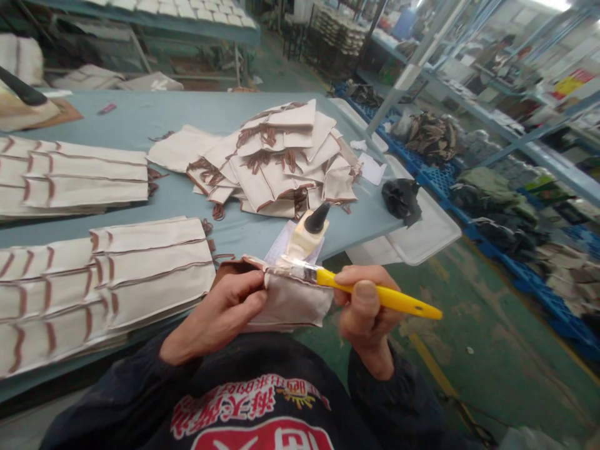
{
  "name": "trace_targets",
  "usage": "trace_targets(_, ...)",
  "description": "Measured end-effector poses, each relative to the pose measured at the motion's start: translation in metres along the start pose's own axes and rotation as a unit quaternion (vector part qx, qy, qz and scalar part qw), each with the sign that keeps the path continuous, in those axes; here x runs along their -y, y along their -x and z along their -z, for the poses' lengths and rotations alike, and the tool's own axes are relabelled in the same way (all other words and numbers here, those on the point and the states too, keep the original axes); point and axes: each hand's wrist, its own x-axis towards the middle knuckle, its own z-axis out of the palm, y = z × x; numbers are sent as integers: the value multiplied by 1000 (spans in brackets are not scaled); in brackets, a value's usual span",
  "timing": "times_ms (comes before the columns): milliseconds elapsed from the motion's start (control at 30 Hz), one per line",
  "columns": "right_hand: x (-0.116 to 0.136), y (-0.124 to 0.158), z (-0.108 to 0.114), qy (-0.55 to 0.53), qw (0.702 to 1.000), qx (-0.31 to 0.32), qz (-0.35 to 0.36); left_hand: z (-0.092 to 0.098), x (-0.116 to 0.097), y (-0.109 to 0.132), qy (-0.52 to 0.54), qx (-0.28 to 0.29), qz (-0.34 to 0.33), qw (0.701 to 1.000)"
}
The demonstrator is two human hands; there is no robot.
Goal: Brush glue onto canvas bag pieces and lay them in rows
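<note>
My right hand (368, 306) grips the yellow handle of a paintbrush (384, 296). The brush's metal ferrule and bristles lie along the upper edge of a beige fabric pouch (300, 299). With thumb and fingers closed, my left hand (222, 312) pinches that pouch at its left end, where a brown inside shows. Just beyond the pouch stands a cream-coloured glue bottle (307, 236) with a black nozzle, on a white sheet at the table edge.
A loose heap of beige pouches (281, 156) with brown cords covers the table's middle. Overlapping rows of pouches (154, 269) lie to the left. A black crumpled bag (402, 200) rests near the right edge. Blue pallets (529, 287) with cloth bundles stand right, beyond the floor.
</note>
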Motion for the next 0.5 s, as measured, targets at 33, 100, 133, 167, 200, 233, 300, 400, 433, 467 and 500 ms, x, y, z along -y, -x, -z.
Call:
trace_targets(33,3,-2,1,-13,999,-27,-11,-2,2,1,-62,-18,-48,997)
trace_targets(100,9,-4,3,-22,996,-79,-36,-7,7,3,-173,-47,-139,974)
trace_targets(133,13,-3,4,-14,994,-91,-51,-9,10,3,-215,-57,-179,959)
trace_targets(167,16,-3,6,-8,993,-95,-63,-11,14,4,-249,-65,-213,942)
trace_targets(200,19,-1,7,-4,993,-92,-69,-13,17,4,-280,-69,-241,927)
trace_targets(233,21,1,7,-1,994,-83,-71,-14,21,4,-307,-74,-263,912)
trace_targets(300,24,6,8,19,996,-48,-69,-15,28,2,-346,-83,-296,887)
trace_targets(400,26,10,6,47,997,42,-53,-14,34,0,-381,-97,-315,864)
trace_targets(433,27,11,5,50,996,70,-36,-14,36,0,-389,-97,-316,860)
trace_targets(467,27,11,5,50,994,91,-16,-13,37,0,-394,-96,-315,858)
trace_targets(500,27,11,5,46,994,102,2,-13,38,0,-396,-95,-315,857)
